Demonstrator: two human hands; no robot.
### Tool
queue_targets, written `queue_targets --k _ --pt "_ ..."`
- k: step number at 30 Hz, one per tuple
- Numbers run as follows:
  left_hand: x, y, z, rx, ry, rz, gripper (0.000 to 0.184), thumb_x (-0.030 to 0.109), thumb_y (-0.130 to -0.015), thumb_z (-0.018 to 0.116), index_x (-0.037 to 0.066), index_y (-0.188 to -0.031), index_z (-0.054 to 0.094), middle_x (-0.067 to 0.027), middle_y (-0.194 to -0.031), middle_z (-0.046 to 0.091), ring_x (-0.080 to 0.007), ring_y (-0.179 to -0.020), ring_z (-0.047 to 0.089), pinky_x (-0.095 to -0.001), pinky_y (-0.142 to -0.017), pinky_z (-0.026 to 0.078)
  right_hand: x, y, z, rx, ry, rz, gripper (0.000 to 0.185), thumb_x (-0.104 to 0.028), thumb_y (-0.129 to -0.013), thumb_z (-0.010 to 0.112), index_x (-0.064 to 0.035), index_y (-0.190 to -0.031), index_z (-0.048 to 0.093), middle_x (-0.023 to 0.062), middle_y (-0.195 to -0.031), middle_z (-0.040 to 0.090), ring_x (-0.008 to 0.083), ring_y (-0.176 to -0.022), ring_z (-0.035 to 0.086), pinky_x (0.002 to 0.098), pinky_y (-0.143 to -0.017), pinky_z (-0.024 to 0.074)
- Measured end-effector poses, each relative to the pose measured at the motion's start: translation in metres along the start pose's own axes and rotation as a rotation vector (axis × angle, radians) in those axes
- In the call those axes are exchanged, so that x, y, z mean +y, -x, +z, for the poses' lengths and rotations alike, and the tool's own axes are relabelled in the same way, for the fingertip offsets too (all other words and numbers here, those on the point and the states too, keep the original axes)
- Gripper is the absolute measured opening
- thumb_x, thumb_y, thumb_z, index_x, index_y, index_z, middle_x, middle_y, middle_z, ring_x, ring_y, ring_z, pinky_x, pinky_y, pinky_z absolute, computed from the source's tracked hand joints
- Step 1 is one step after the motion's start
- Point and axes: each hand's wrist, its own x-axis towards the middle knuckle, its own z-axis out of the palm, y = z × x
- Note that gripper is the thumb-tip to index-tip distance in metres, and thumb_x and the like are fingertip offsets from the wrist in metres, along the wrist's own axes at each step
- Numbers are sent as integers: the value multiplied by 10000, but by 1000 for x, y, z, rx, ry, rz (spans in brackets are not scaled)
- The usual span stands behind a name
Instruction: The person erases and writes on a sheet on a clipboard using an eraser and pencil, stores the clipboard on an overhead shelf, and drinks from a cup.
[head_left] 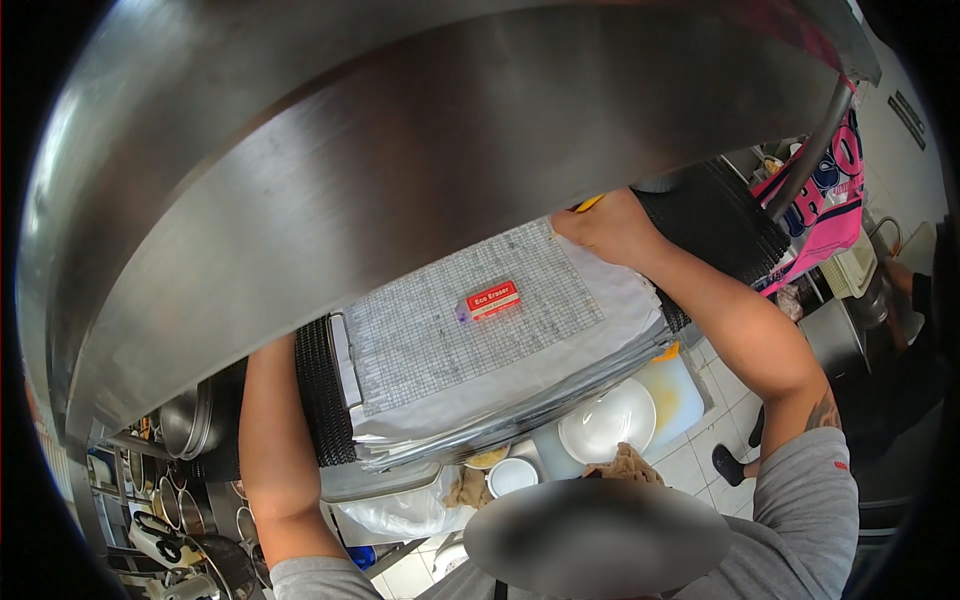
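At a corner of the gridded sheet (430, 345): right hand (610, 230) on yellow pencil-like stick (590, 203)

Right fingers (570, 226) curled in, clamped on the stick; only a short length shows, tip not visible. Knuckle side rests at the sheet's far right corner. Left hand out of sight behind the steel overhang (480, 130), only its forearm (275, 440) shows, so cannot tell whether those fingers are apart or together.

Eraser (492, 299), red sleeve, lies on the grid, left of the right fingers and nearer the body, not touched. Metal clip (348, 365) across the sheet from them, at its left edge. Paper stack (480, 442) below, on the body side. Black textured mat (700, 225) just right of the fingers. White bowl (608, 425) lower down, well apart from them.

Step in hand: looks like writing or pausing with the stick at the sheet's top; exact contact hidden. Next move probably calls for a steady pinch, wrist low, paper held flat, eraser left clear of the forearm.
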Motion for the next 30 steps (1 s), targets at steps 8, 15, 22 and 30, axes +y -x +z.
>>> queue_targets --k 8,15,22,30 --pt "-2 2 2 8 -20 18 272 216 -845 717 -15 -988 734 -175 -885 712 -281 -826 675 -395 -783 518 -4 1 -2 9 -50 72 198 -132 -777 718 -21 -680 585 35 -583 565 104 -554 521 305 -537 422" --pt "3 4 2 30 -41 42 276 219 -840 717 -10 -993 735 -176 -883 713 -283 -825 677 -395 -786 518 -7 1 -3 -21 -26 59 206 -126 -772 724 -20 -673 578 30 -582 566 102 -551 518 300 -536 419" --pt "-13 -7 5 -19 24 -33 269 216 -845 718 -6 -995 737 -176 -870 717 -278 -814 681 -393 -777 523 1 0 -1 -11 -37 35 210 -125 -766 730 -15 -668 581 39 -581 566 108 -543 514 308 -530 413" --pt "-5 -2 1 -18 23 13 271 214 -850 716 -14 -994 738 -173 -882 725 -273 -827 687 -390 -785 526 0 0 -1 10 -45 27 207 -130 -763 733 -12 -673 588 42 -579 569 111 -541 517 308 -530 416"
